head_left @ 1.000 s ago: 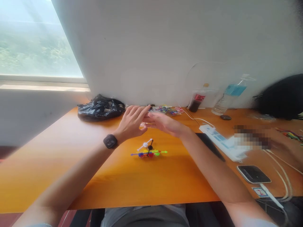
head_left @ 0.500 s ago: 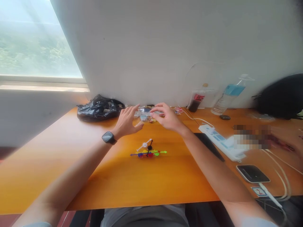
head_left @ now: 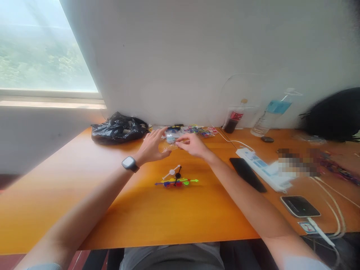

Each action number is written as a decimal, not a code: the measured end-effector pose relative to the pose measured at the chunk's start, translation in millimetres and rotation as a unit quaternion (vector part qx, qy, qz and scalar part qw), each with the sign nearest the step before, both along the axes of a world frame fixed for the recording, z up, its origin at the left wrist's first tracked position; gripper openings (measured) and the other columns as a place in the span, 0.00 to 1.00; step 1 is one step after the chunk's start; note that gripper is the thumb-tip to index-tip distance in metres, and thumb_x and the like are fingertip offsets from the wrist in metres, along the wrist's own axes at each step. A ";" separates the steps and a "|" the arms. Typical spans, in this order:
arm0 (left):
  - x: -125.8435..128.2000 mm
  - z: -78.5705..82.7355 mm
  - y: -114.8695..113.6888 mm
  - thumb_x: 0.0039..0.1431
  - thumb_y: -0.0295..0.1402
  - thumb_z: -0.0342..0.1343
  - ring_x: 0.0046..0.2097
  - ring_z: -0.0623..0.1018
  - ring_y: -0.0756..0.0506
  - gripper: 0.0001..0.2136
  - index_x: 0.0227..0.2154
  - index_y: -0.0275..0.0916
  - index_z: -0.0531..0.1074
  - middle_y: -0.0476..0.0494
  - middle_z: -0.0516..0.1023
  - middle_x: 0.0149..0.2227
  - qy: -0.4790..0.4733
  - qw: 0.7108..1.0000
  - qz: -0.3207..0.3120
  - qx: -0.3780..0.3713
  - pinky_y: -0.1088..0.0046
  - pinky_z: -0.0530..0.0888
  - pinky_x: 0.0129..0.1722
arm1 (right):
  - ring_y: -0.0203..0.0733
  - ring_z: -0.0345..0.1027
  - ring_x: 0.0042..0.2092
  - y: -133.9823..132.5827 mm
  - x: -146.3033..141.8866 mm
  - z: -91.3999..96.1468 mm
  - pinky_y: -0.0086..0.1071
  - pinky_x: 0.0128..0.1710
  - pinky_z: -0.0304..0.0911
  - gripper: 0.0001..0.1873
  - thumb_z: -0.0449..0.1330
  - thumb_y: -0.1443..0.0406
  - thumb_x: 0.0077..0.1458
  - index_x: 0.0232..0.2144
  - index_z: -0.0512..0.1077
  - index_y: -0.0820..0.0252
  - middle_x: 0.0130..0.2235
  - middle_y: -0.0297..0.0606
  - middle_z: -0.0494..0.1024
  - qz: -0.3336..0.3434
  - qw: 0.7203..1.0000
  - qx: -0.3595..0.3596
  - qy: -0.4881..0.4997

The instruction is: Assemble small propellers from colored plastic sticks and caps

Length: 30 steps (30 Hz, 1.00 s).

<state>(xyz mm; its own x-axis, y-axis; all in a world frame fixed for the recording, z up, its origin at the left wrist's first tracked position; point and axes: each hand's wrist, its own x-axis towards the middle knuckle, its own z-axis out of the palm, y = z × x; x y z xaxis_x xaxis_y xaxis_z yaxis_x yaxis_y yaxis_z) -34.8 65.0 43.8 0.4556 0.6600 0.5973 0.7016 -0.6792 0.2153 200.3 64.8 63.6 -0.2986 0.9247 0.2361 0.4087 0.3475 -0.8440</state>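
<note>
My left hand (head_left: pixel 153 147), a smartwatch (head_left: pixel 129 163) on its wrist, is above the far part of the table with fingers stretched and thumb apart. Between both hands is a small clear plastic bag (head_left: pixel 170 138) with something light blue in it. My right hand (head_left: pixel 194 145) has thumb and fingertips pinched together at the bag's right edge. Nearer to me on the table lies a small group of coloured plastic arrow spinners: a white one (head_left: pixel 172 172), a black one (head_left: pixel 178 175), a blue one (head_left: pixel 166 184), a green one (head_left: pixel 186 183), with yellow and red among them.
Along the wall stand a black plastic bag (head_left: pixel 118 129), packets of colourful pieces (head_left: pixel 198 130), a dark drink bottle (head_left: pixel 234 120) and a water bottle (head_left: pixel 271 112). To the right lie a phone (head_left: pixel 247 174), a power strip (head_left: pixel 261 168) and a cabled black device (head_left: pixel 300 206).
My right hand has moved down and slightly left, its fingertips closing at the bag's edge. The colourful packets behind it have come into view. My left hand has barely shifted; the spinners lie unmoved.
</note>
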 end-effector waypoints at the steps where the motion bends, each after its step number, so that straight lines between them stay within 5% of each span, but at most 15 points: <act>1: 0.0 0.2 -0.3 0.54 0.43 0.65 0.53 0.75 0.32 0.44 0.71 0.44 0.52 0.36 0.74 0.55 0.002 1.000 0.000 -0.001 0.54 0.70 0.51 | 0.48 0.79 0.39 1.3 0.7 -1.2 0.40 0.42 0.75 0.11 0.71 0.58 0.53 0.36 0.83 0.59 0.39 0.43 0.84 0.000 1.000 -0.012 0.008; 6: -3.3 -0.2 1.4 0.53 0.42 0.65 0.54 0.74 0.31 0.44 0.71 0.45 0.51 0.35 0.74 0.56 0.008 1.000 0.005 -0.011 0.52 0.69 0.52 | 0.46 0.78 0.42 8.0 5.5 -1.2 0.40 0.46 0.73 0.11 0.70 0.61 0.51 0.37 0.82 0.60 0.39 0.42 0.84 0.000 0.999 -0.004 0.044; 10: -10.3 -6.0 9.0 0.53 0.40 0.64 0.51 0.75 0.32 0.44 0.71 0.45 0.51 0.35 0.74 0.56 0.014 1.000 0.014 -0.018 0.53 0.70 0.51 | 0.46 0.75 0.44 -2.8 0.5 6.8 0.38 0.46 0.71 0.05 0.66 0.64 0.55 0.35 0.80 0.58 0.41 0.42 0.81 -0.038 0.989 0.142 -0.007; 12: -13.9 -9.3 13.6 0.52 0.40 0.64 0.49 0.76 0.34 0.45 0.71 0.45 0.51 0.35 0.73 0.55 0.007 1.000 0.013 -0.020 0.54 0.71 0.50 | 0.46 0.73 0.45 -16.3 -5.4 11.8 0.38 0.48 0.68 0.04 0.64 0.65 0.57 0.34 0.80 0.58 0.42 0.41 0.80 0.038 0.980 0.186 -0.064; 15: -17.4 -12.2 18.6 0.52 0.40 0.64 0.47 0.76 0.37 0.44 0.70 0.44 0.52 0.36 0.73 0.55 -0.011 1.000 0.002 -0.025 0.56 0.72 0.50 | 0.45 0.71 0.46 -38.0 -15.3 14.6 0.37 0.49 0.66 0.07 0.61 0.69 0.60 0.34 0.81 0.57 0.42 0.40 0.80 0.243 0.940 0.154 -0.183; 17: -18.2 -12.4 20.1 0.53 0.40 0.64 0.47 0.76 0.37 0.43 0.70 0.43 0.52 0.37 0.73 0.54 -0.021 0.999 0.000 -0.031 0.57 0.73 0.50 | 0.47 0.69 0.46 -48.0 -20.9 12.0 0.38 0.46 0.65 0.09 0.60 0.70 0.62 0.33 0.81 0.57 0.41 0.42 0.79 0.291 0.908 0.146 -0.263; 21: -18.8 -11.2 21.2 0.53 0.41 0.65 0.48 0.76 0.37 0.42 0.69 0.42 0.54 0.37 0.74 0.53 -0.038 0.998 0.001 -0.042 0.58 0.74 0.49 | 0.48 0.65 0.44 -52.7 -27.1 2.1 0.37 0.42 0.62 0.10 0.61 0.69 0.63 0.30 0.80 0.58 0.37 0.43 0.75 0.302 0.879 0.138 -0.343; 30: -21.8 -11.8 24.4 0.54 0.43 0.65 0.46 0.76 0.39 0.42 0.69 0.44 0.54 0.38 0.73 0.54 -0.072 0.995 -0.005 -0.067 0.58 0.74 0.50 | 0.47 0.64 0.45 -44.8 -27.8 -11.4 0.36 0.42 0.61 0.09 0.62 0.71 0.62 0.28 0.77 0.59 0.39 0.42 0.73 0.325 0.877 0.113 -0.336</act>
